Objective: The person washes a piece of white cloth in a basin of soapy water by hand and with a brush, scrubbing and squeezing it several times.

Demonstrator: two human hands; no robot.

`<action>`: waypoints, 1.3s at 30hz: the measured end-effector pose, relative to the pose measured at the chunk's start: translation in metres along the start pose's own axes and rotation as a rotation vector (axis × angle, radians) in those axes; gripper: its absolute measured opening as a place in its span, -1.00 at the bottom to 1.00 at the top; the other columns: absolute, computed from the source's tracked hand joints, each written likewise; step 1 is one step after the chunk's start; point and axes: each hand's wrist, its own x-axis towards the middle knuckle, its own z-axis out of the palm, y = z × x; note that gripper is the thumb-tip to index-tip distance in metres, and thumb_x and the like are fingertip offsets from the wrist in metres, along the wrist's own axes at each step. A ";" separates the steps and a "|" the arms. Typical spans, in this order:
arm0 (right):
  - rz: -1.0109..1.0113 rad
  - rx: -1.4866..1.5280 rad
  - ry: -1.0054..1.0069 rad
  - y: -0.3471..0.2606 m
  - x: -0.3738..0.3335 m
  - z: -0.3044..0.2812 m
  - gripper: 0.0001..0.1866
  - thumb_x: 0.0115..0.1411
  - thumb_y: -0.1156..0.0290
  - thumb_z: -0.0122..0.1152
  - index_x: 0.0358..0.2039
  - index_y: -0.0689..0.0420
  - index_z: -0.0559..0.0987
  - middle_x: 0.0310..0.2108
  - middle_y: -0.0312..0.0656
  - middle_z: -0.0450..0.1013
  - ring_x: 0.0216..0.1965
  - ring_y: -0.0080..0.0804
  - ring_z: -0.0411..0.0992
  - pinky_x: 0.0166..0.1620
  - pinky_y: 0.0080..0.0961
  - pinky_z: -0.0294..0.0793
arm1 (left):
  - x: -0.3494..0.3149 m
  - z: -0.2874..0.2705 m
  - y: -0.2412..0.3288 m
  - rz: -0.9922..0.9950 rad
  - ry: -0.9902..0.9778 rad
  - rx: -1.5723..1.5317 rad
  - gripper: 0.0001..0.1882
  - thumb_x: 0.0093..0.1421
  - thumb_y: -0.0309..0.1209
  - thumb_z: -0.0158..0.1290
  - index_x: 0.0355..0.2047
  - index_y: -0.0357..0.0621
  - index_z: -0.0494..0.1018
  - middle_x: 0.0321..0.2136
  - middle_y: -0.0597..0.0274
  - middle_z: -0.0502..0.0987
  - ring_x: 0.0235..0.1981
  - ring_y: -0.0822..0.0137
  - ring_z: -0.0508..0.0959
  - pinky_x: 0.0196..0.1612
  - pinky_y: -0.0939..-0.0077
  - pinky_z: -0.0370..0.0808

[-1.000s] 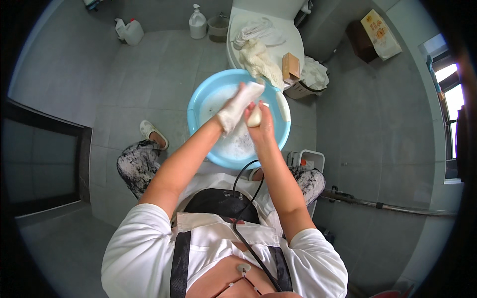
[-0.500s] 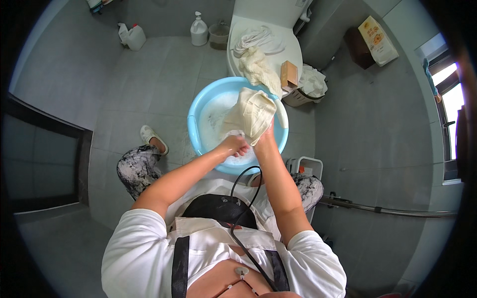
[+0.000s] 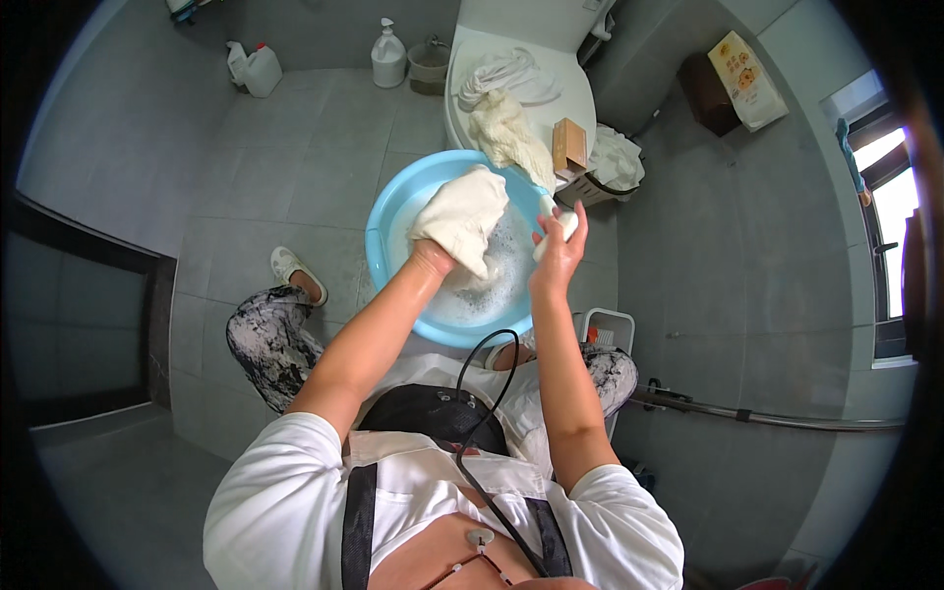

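Observation:
A cream cloth piece point(image 3: 462, 216), seamed and shaped somewhat like a hat, is held up over the light blue basin point(image 3: 386, 202). My left hand point(image 3: 434, 257) is at its lower left edge, the fingers hidden under the fabric. Below it, foamy water point(image 3: 482, 305) fills the basin. At the basin's right rim, my right hand point(image 3: 558, 258) has its fingers round a smooth, white, elongated object point(image 3: 563, 226), partly covered by the hand, whose kind I cannot make out.
Beyond the basin stands a white toilet point(image 3: 470, 59). On its lid lie white cloth point(image 3: 516, 79), a cream knitted cloth point(image 3: 513, 138) hanging onto the rim, and a small cardboard box point(image 3: 568, 147). A filled basket point(image 3: 615, 162) stands right; a pump bottle point(image 3: 388, 57) stands behind.
The cloth has moved left and turned, passing from my right hand to my left. My right hand has moved right and taken hold of the white object at the rim.

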 end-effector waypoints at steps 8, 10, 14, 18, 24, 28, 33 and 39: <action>-0.791 -0.945 -0.577 0.014 -0.014 0.047 -0.63 -0.03 0.36 0.12 -0.14 -0.02 0.41 -0.03 -0.16 0.27 0.06 -0.19 0.16 0.12 -0.04 -0.06 | -0.017 0.034 0.009 -0.201 0.016 -0.506 -0.58 0.22 -0.16 -0.32 0.05 0.00 0.15 0.02 0.26 0.25 0.02 0.31 0.28 0.07 0.38 0.22; -0.655 -0.832 -0.428 0.018 0.006 0.047 -0.66 -0.02 0.36 0.10 -0.16 0.01 0.42 -0.07 -0.10 0.30 0.02 -0.13 0.19 0.12 -0.08 -0.03 | -0.016 0.028 -0.004 -0.159 0.074 -0.427 -0.59 0.23 -0.18 -0.36 0.05 -0.02 0.15 0.01 0.22 0.26 0.02 0.32 0.28 0.07 0.42 0.22; -0.639 -0.715 -0.654 0.011 -0.031 0.054 -0.75 0.02 0.40 0.03 -0.24 0.12 0.44 -0.11 -0.04 0.31 0.00 -0.10 0.21 0.09 -0.26 0.09 | -0.003 -0.002 -0.001 -0.036 -0.135 -0.212 -0.60 0.21 -0.16 -0.30 -0.02 -0.08 0.20 -0.06 0.18 0.31 -0.02 0.26 0.30 0.08 0.40 0.21; -0.660 -0.831 -0.352 0.032 0.007 0.048 -0.68 0.08 0.46 -0.08 -0.10 0.15 0.36 -0.04 -0.01 0.26 0.06 -0.04 0.15 0.13 -0.14 -0.04 | -0.006 0.028 -0.016 -0.089 0.154 -0.376 -0.57 0.18 -0.07 -0.23 -0.03 -0.02 0.21 -0.04 0.24 0.28 -0.01 0.25 0.29 0.07 0.38 0.22; -0.464 -0.543 -0.715 0.032 -0.031 0.028 -0.66 0.19 0.39 -0.19 -0.01 0.13 0.30 0.01 -0.08 0.24 0.12 -0.20 0.11 0.14 -0.22 -0.06 | 0.012 0.001 0.001 -0.036 0.364 -0.257 -0.66 0.14 -0.10 -0.14 -0.23 -0.05 0.36 -0.31 0.23 0.41 -0.28 0.26 0.43 -0.20 0.34 0.42; -0.077 -0.222 -0.418 0.044 -0.021 0.004 -0.61 0.20 0.22 -0.18 -0.01 0.12 0.28 -0.10 -0.11 0.31 -0.05 -0.34 0.27 -0.02 -0.37 0.21 | 0.015 0.002 0.012 0.070 0.360 -0.317 -0.78 0.10 -0.27 -0.16 -0.38 -0.11 0.40 -0.46 0.19 0.44 -0.42 0.20 0.46 -0.32 0.25 0.46; 0.475 -0.218 -0.472 0.025 -0.032 0.008 -0.59 0.17 0.06 -0.12 -0.15 0.13 0.33 -0.36 -0.23 0.39 -0.41 -0.52 0.35 -0.35 -0.58 0.33 | 0.020 -0.012 0.013 0.028 0.353 -0.444 -0.74 0.08 -0.25 -0.18 -0.35 -0.12 0.39 -0.38 0.14 0.44 -0.36 0.14 0.46 -0.24 0.19 0.44; 0.688 0.205 -0.505 0.046 -0.010 0.003 -0.81 0.09 0.26 0.09 -0.35 0.08 0.39 -0.52 -0.37 0.32 -0.55 -0.62 0.25 -0.42 -0.66 0.28 | 0.014 -0.006 0.006 -0.035 0.462 -0.350 -0.68 0.12 -0.16 -0.21 -0.31 -0.12 0.36 -0.36 0.12 0.43 -0.36 0.13 0.46 -0.26 0.23 0.45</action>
